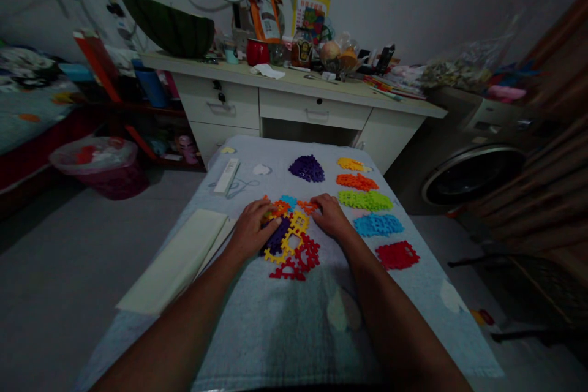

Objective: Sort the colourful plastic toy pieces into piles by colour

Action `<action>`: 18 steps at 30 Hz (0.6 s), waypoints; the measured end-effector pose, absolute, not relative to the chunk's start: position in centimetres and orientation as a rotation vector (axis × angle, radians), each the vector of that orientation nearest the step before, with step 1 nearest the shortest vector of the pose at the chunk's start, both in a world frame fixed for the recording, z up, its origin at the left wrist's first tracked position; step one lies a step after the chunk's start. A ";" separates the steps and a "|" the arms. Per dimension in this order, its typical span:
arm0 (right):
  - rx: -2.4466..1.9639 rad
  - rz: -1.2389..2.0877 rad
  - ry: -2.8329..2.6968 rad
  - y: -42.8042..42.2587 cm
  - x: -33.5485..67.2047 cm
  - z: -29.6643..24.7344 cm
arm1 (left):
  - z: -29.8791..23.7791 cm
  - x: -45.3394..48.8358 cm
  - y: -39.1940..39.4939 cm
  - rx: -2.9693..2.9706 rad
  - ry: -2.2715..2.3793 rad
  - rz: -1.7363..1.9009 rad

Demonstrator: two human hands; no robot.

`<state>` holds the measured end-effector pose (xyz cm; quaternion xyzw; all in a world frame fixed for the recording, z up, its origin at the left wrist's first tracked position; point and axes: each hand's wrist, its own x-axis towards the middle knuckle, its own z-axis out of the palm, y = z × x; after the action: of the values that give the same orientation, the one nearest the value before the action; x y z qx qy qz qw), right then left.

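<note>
A mixed heap of toothed interlocking plastic pieces (pixel 293 239), in yellow, red, purple, orange and blue, lies on the cloth-covered table in front of me. My left hand (pixel 252 228) rests on the heap's left side, thumb stretched over the purple pieces and apart from the fingers, which reach the orange ones. At the heap's far right edge, my right hand (pixel 329 214) pinches an orange interlocking piece (pixel 305 207); its fingertips are partly hidden. Single-colour groups lie to the right: yellow (pixel 351 164), orange (pixel 357 182), green (pixel 365 199), blue (pixel 378 225) and red (pixel 397 255). Beyond the heap sits a purple group (pixel 307 168).
A white power strip (pixel 226 176) with its cable and a pale flat folded sheet (pixel 177 260) lie on the table's left. A cluttered white desk (pixel 285 87) stands behind. On the floor are a pink bin (pixel 103 174) at left and a washing machine (pixel 459 153) at right.
</note>
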<state>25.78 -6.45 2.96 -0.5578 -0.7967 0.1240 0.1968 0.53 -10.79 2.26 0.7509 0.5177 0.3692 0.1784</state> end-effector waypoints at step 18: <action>-1.990 0.049 -1.974 1.6 35.4 8.0 | 2.1 0.5 -10.6 2.126 1.472 1.039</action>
<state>35.38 1.61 8.00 -0.6998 -0.6940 0.0171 0.1683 0.54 -10.65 2.06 0.7509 0.5200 0.3670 0.1765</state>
